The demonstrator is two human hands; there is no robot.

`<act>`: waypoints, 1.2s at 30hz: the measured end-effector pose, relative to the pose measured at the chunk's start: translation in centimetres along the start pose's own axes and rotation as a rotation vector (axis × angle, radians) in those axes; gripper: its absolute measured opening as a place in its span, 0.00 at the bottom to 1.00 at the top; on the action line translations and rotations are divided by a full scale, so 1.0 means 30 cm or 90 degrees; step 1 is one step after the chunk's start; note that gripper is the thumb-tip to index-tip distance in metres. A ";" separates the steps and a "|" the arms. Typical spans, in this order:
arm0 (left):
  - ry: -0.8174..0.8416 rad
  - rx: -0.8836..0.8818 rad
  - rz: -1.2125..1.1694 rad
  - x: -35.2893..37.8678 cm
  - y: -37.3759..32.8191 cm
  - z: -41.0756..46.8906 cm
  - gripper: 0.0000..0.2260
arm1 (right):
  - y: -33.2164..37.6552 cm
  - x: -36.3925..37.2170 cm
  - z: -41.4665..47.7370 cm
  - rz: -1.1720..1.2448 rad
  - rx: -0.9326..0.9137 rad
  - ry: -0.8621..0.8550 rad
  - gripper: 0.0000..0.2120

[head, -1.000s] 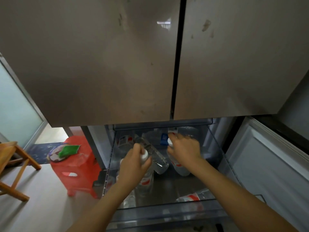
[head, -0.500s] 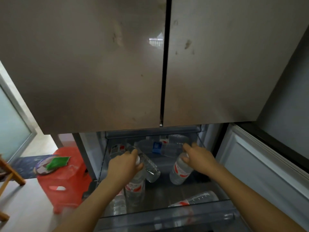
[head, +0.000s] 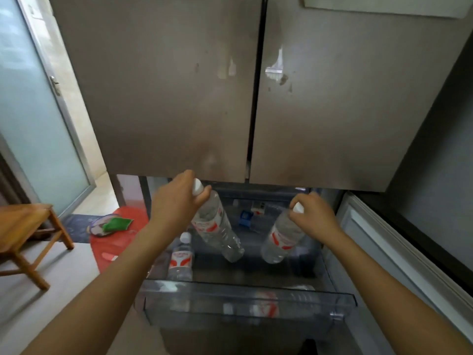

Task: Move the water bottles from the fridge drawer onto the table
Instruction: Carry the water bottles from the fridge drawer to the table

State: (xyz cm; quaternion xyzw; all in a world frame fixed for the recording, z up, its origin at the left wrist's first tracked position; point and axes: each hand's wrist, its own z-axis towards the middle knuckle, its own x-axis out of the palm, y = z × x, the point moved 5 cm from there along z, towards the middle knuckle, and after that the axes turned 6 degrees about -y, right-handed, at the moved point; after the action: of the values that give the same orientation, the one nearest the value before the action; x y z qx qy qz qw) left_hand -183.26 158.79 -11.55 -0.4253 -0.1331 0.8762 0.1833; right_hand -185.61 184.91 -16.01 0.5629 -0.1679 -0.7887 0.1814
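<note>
The left hand (head: 176, 201) has its fingers curled round the neck of the first bottle (head: 217, 226), just under the white cap; the bottle hangs clear of the drawer floor, tilted, its base lower and toward the drawer's middle. The right hand (head: 313, 213) grips the second bottle (head: 281, 237) at its cap with bent fingers; this one tilts the other way, its base down and to the left. The two bases are near each other but apart. Both forearms reach in over the front edge of the fridge drawer (head: 230, 286), which stands pulled out.

In the drawer's front left corner a third bottle (head: 181, 260) stands upright, just beside the left forearm. Behind the clear front wall a fourth bottle (head: 266, 303) lies on its side, blurred through the plastic. Toward the back edge sits a small blue object (head: 246, 218) with more red-and-white labels beside it, too dim to make out. The drawer floor between the bottles is dark and bare.

Above the hands the two upper fridge doors (head: 166, 98) are closed, their lower edge just over the left hand's knuckles. A pale panel (head: 396, 252) runs along the drawer's right edge. Left of the drawer stands a red stool (head: 112, 242) carrying a green packet (head: 116, 224); farther left is a wooden stool (head: 23, 226) on the grey floor (head: 51, 290); behind it is a frosted glass door (head: 33, 124).
</note>
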 end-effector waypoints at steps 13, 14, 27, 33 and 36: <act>-0.201 -0.228 0.211 -0.624 0.117 -0.420 0.15 | 0.430 -0.142 -0.176 0.077 -0.330 0.110 0.02; -0.197 -0.230 0.242 -0.649 0.127 -0.467 0.15 | 0.478 -0.122 -0.208 0.065 -0.370 0.124 0.03; -0.201 -0.475 0.341 -1.058 0.379 -1.178 0.09 | 1.017 0.045 -0.752 0.081 -0.582 0.341 0.09; -0.193 -0.597 0.376 -1.347 0.451 -1.608 0.09 | 1.309 0.251 -1.249 0.141 -0.653 0.566 0.20; -0.178 -0.642 0.426 -1.475 0.470 -1.826 0.09 | 1.441 0.302 -1.492 0.205 -0.674 0.607 0.23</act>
State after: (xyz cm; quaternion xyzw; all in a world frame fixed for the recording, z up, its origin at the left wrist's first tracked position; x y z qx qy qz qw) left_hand -117.42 131.16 -19.22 -0.3595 -0.4130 0.7630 -0.3436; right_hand -141.68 139.92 -17.09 0.6504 0.2521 -0.3972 0.5964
